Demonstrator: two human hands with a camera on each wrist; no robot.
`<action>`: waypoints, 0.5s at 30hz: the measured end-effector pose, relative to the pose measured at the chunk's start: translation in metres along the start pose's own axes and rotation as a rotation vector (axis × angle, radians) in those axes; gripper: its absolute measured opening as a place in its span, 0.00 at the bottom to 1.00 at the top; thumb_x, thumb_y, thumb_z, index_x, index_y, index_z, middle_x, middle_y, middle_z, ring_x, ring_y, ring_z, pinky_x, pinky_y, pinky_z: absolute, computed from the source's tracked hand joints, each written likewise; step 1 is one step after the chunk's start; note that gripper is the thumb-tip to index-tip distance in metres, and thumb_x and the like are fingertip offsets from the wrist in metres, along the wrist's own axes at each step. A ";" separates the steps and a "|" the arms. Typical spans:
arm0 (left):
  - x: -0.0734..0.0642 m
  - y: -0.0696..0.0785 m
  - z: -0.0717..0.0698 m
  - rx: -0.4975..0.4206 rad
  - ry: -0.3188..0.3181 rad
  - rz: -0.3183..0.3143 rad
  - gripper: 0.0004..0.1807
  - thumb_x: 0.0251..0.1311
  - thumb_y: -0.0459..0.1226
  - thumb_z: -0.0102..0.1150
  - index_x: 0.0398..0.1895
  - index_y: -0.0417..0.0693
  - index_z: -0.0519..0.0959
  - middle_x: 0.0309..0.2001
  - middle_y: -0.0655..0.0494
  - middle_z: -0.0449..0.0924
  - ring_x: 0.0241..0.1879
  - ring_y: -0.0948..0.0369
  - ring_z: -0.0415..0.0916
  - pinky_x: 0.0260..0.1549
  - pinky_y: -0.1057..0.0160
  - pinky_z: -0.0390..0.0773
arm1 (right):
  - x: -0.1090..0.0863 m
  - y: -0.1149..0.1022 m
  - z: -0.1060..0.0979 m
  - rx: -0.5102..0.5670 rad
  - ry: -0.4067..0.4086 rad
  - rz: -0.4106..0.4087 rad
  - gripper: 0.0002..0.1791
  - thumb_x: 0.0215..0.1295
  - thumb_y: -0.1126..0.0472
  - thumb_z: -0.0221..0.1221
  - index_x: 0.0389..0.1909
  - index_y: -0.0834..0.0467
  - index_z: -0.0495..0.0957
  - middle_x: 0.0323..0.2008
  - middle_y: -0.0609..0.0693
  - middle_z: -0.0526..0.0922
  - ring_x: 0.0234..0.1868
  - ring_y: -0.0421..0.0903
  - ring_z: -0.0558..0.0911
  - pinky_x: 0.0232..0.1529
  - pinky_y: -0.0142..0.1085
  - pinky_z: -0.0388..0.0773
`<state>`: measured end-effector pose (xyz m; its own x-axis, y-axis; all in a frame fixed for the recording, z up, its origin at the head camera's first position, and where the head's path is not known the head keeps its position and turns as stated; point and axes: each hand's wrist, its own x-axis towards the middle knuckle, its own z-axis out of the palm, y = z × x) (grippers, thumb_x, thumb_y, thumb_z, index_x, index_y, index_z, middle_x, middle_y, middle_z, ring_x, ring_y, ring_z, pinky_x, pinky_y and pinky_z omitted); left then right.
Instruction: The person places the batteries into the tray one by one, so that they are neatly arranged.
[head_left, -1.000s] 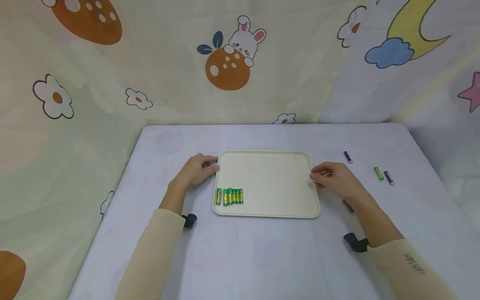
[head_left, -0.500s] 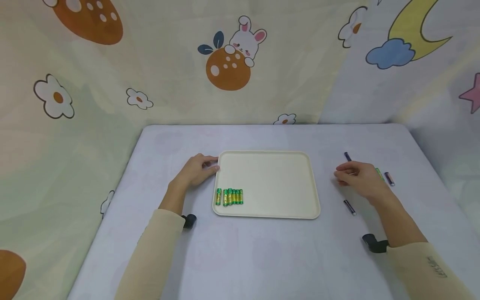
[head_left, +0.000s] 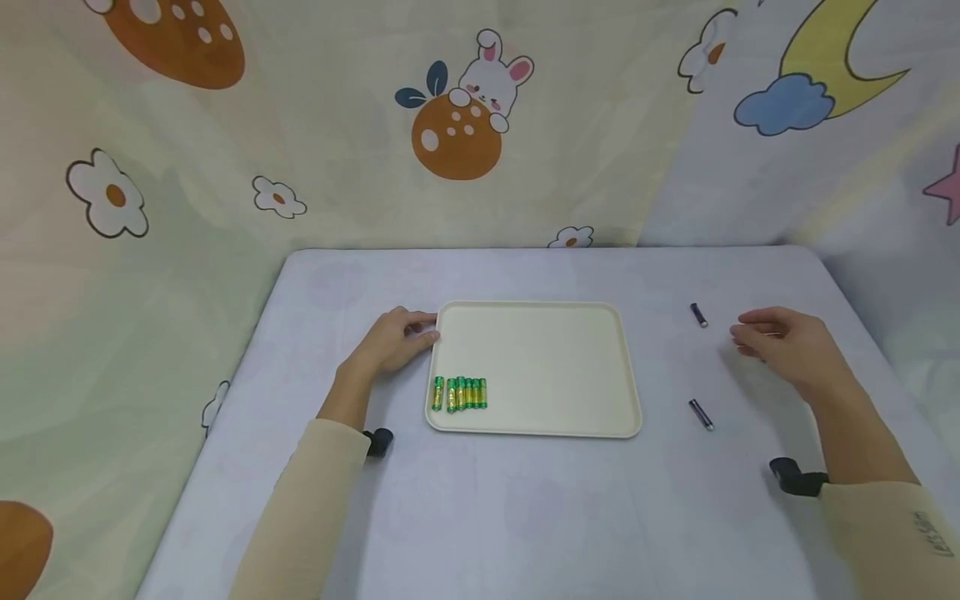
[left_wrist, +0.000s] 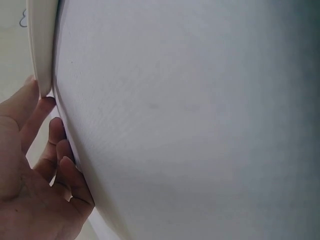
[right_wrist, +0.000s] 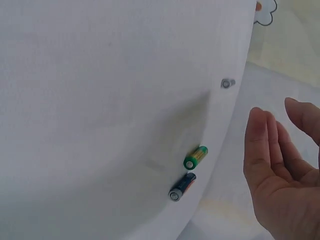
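Note:
My left hand [head_left: 390, 340] is at the left edge of a cream tray [head_left: 540, 367]. In the left wrist view its thumb lies on one side of the tray rim [left_wrist: 42, 45] and a fingertip on the other, pinching it. Several green-and-gold batteries [head_left: 461, 393] stand in a row at the tray's front left. My right hand [head_left: 795, 346] hovers at the table's right, fingers extended and holding nothing. Near it, in the right wrist view, lie a green battery [right_wrist: 196, 157] and a dark battery [right_wrist: 183, 187]; the hand hides most of them in the head view.
Two more dark batteries lie right of the tray, one farther back [head_left: 699, 315] and one nearer [head_left: 701, 415]. A white cloth covers the table [head_left: 525, 517]. A patterned cloth [head_left: 337, 125] hangs behind it.
My right hand has moved from the tray's right edge rightward, over the green and dark batteries. The left hand and the tray have stayed in place.

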<state>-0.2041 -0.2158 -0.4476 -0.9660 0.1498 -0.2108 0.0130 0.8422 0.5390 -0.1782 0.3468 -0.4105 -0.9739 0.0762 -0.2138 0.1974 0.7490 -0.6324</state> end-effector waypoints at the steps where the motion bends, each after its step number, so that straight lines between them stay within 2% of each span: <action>1: 0.000 0.000 0.000 0.000 0.001 0.003 0.27 0.72 0.53 0.58 0.72 0.58 0.75 0.55 0.49 0.76 0.56 0.50 0.72 0.59 0.47 0.73 | 0.000 0.003 -0.002 -0.015 0.010 0.017 0.38 0.74 0.37 0.54 0.68 0.66 0.70 0.59 0.68 0.80 0.35 0.24 0.81 0.38 0.27 0.77; 3: 0.001 -0.001 0.001 0.001 0.003 0.005 0.27 0.72 0.52 0.58 0.72 0.57 0.75 0.55 0.49 0.76 0.55 0.51 0.72 0.59 0.47 0.73 | -0.001 0.007 -0.006 -0.031 0.022 0.053 0.40 0.74 0.36 0.54 0.68 0.66 0.69 0.59 0.69 0.79 0.39 0.33 0.83 0.40 0.32 0.76; 5: 0.002 -0.002 0.002 0.000 0.005 0.008 0.27 0.72 0.52 0.58 0.71 0.57 0.75 0.54 0.48 0.76 0.55 0.51 0.72 0.58 0.47 0.73 | -0.003 0.010 -0.010 -0.037 0.023 0.087 0.41 0.74 0.36 0.52 0.70 0.68 0.67 0.61 0.71 0.77 0.47 0.47 0.83 0.45 0.44 0.77; 8: 0.002 -0.002 0.002 0.000 0.003 0.003 0.27 0.72 0.53 0.58 0.71 0.58 0.75 0.54 0.49 0.76 0.54 0.51 0.71 0.57 0.48 0.74 | -0.006 0.014 -0.014 -0.031 0.013 0.130 0.44 0.75 0.35 0.50 0.72 0.70 0.63 0.65 0.75 0.70 0.59 0.68 0.73 0.50 0.60 0.74; 11: 0.002 -0.001 0.002 0.001 -0.002 -0.005 0.27 0.72 0.53 0.58 0.71 0.58 0.75 0.54 0.49 0.76 0.54 0.51 0.71 0.58 0.48 0.74 | -0.006 0.017 -0.017 -0.030 0.010 0.155 0.44 0.75 0.36 0.48 0.72 0.71 0.61 0.67 0.76 0.65 0.61 0.73 0.68 0.51 0.65 0.72; 15: 0.001 0.000 0.001 0.002 -0.009 -0.010 0.27 0.72 0.52 0.58 0.72 0.58 0.75 0.54 0.49 0.76 0.55 0.51 0.71 0.59 0.47 0.73 | -0.004 0.019 -0.017 -0.056 0.011 0.178 0.42 0.76 0.39 0.49 0.72 0.71 0.61 0.65 0.75 0.67 0.58 0.71 0.71 0.48 0.62 0.74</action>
<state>-0.2047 -0.2147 -0.4486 -0.9638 0.1461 -0.2230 0.0042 0.8448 0.5351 -0.1724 0.3721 -0.4087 -0.9254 0.2181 -0.3101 0.3607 0.7583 -0.5431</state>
